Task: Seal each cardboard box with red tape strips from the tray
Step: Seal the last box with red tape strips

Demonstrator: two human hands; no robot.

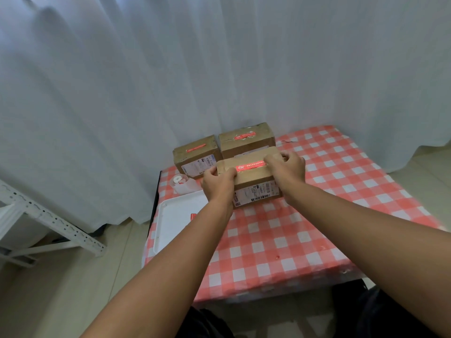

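Three cardboard boxes stand on the checked table. The nearest box carries a red tape strip along its top seam. My left hand has its fingers curled over the strip's left end at the box's left edge. Over the strip's right end my right hand curls its fingers at the box's right edge. Behind it stand a left box and a right box, each with a red strip on top. The white tray lies at the left, with one red strip partly hidden by my left forearm.
A tape roll in a clear holder stands between the tray and the left box. The red-and-white checked cloth covers the table. A white curtain hangs behind, and a white metal rack stands on the floor at left.
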